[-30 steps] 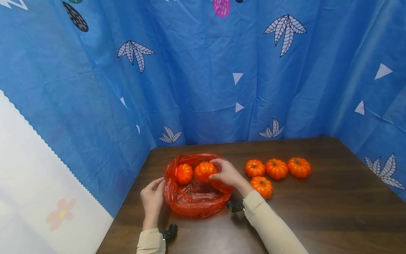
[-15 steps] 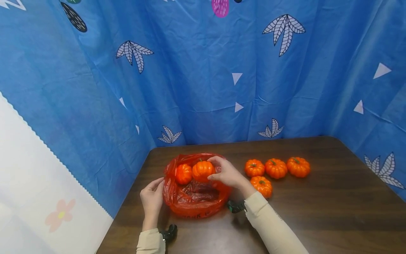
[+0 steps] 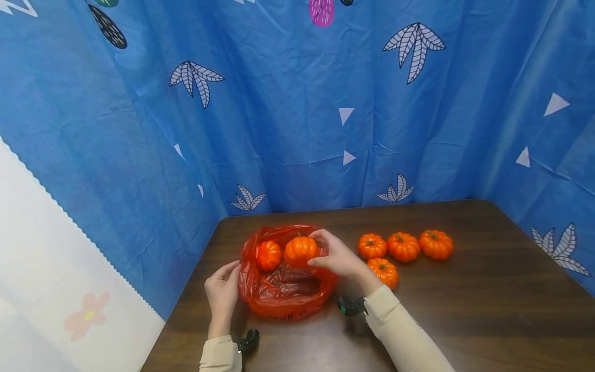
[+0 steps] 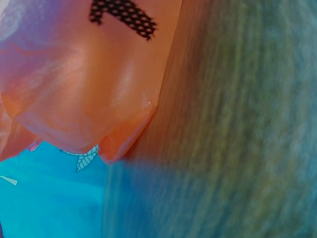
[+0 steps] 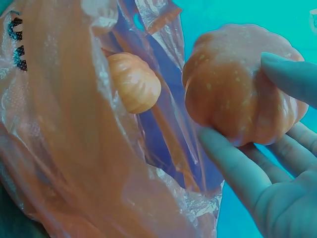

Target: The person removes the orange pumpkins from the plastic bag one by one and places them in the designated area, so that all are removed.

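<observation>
A red plastic bag stands on the table with its mouth spread wide. My left hand pinches the bag's left rim between thumb and fingers. In my right hand is a small orange pumpkin, gripped over the right side of the bag's mouth. A second pumpkin lies inside the bag at the left, and the right wrist view shows this inner pumpkin behind the bag's edge. Only the bag's side and the table appear in the left wrist view; the left hand is out of that view.
Several more pumpkins sit in a group on the dark wooden table, right of the bag. A blue patterned curtain hangs behind the table. Black wrist cameras are strapped below both hands.
The right hand and its pumpkin shifted slightly left and up, then back a little to the right. The left hand stays at the bag's rim, and the pumpkin inside has not moved.
</observation>
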`<state>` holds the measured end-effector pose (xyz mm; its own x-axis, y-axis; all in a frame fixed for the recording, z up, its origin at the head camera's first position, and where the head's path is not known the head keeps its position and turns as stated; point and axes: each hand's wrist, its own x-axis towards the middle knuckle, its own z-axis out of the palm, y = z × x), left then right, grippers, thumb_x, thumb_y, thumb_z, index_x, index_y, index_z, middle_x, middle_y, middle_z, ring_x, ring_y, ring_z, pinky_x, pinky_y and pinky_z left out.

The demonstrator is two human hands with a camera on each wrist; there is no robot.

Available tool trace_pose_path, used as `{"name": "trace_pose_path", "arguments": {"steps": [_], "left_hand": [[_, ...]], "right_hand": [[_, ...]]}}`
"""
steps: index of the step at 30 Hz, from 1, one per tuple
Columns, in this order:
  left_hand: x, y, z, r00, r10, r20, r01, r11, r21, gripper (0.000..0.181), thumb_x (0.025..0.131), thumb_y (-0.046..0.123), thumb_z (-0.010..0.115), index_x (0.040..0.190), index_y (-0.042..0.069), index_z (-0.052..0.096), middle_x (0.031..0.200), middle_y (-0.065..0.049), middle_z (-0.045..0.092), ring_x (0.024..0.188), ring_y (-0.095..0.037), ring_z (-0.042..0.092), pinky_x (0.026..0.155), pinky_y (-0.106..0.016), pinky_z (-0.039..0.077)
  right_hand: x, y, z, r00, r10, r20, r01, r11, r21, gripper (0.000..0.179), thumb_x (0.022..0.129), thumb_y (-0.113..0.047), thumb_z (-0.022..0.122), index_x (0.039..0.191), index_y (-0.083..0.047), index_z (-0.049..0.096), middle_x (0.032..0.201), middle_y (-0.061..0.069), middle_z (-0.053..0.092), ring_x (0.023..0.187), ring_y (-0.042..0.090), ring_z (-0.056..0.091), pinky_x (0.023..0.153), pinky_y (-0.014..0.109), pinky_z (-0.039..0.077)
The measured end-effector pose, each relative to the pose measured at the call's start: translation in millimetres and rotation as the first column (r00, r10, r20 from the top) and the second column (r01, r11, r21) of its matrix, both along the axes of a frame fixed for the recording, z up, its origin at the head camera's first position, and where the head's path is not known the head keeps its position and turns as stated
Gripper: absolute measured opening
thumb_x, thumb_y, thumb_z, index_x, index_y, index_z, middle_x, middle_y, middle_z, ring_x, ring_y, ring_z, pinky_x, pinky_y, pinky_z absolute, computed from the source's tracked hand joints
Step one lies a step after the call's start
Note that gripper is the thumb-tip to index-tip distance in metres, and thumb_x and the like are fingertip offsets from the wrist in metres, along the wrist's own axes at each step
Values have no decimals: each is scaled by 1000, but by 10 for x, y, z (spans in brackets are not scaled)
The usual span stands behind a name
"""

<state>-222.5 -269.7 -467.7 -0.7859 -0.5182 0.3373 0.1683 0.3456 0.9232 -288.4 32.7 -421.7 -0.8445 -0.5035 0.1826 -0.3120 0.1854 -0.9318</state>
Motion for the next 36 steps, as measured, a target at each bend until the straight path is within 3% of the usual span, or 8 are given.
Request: {"name": "trace_pose_path", "arguments": {"steps": [8,15,23,29,36], "left_hand": [[-6,-2,3,1000,0,-5,0,1000,-7,15,91,6,72,103,-2,77,102,-23,75,76,6,68,68,-12,56],[0,2,1,1000,-5,0,5,1000,-2,16,91,7,72,104,-1,77,103,-22,75,75,6,68,67,-12,57],[5,14,5,1000,8,2,-8,1000,-21,16,91,7,71,104,-1,77,102,-22,76,75,9,67,67,-11,56],[5,12,7,1000,11,1,-11,999,-31,16,91,7,71,104,-1,77,102,-22,76,74,9,66,67,-10,56],[1,6,-6,1000,14,13,-13,999,-38,17,92,9,71,105,0,77,103,-21,76,75,8,67,67,-10,56]], "right_hand": [[43,91,3,1000,16,-6,-16,1000,25,55,86,-10,78,135,-11,53,135,12,59,122,31,58,100,43,56],[54,162,-27,999,49,5,-49,999,-19,53,85,-5,75,131,-9,50,132,13,60,120,31,57,100,44,55],[89,227,-98,992,79,103,-67,992,-111,56,88,-13,76,133,-7,42,136,17,56,123,30,56,97,38,57],[113,261,-141,957,169,236,-117,969,-216,60,92,-10,71,139,-4,34,142,25,50,108,26,65,89,44,61],[129,288,-160,930,198,309,-111,954,-277,60,91,-3,68,137,-6,32,144,27,45,111,29,65,86,49,60]]}}
